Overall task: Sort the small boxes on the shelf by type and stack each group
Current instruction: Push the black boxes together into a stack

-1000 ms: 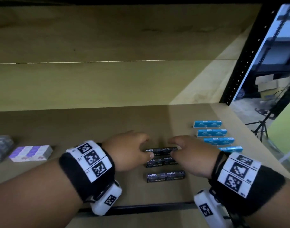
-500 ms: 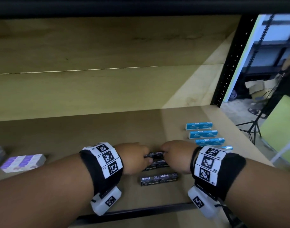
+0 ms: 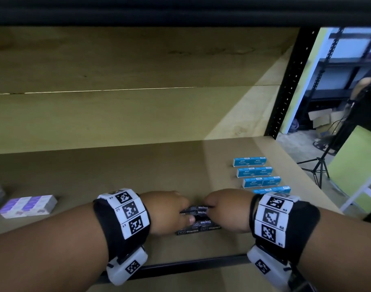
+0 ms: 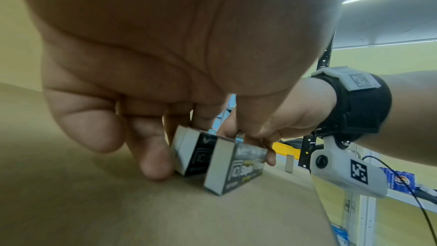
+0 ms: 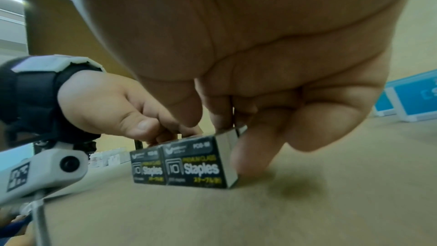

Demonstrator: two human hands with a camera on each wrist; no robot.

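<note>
— Where are the black boxes (image 3: 198, 210)?

— Near the front of the shelf (image 3: 121, 173), in the middle, between both hands. One black box (image 3: 198, 230) lies flat nearest the front edge; the others sit just behind it, touching it or nearly so.

— And the hands?

— The left hand (image 3: 166, 211) grips the left ends, fingers curled down over the top, thumb at the near side. The right hand (image 3: 227, 209) does the same at the right ends. In the right wrist view one fingertip (image 5: 248, 164) reaches the shelf beside the box end.

— Are the boxes lifted?

— Both wrist views show the near ones resting on the shelf.

— What else?

— Four blue boxes (image 3: 249, 161) in a row to the right, apart from each other. A purple box (image 3: 28, 206) well to the left.
</note>
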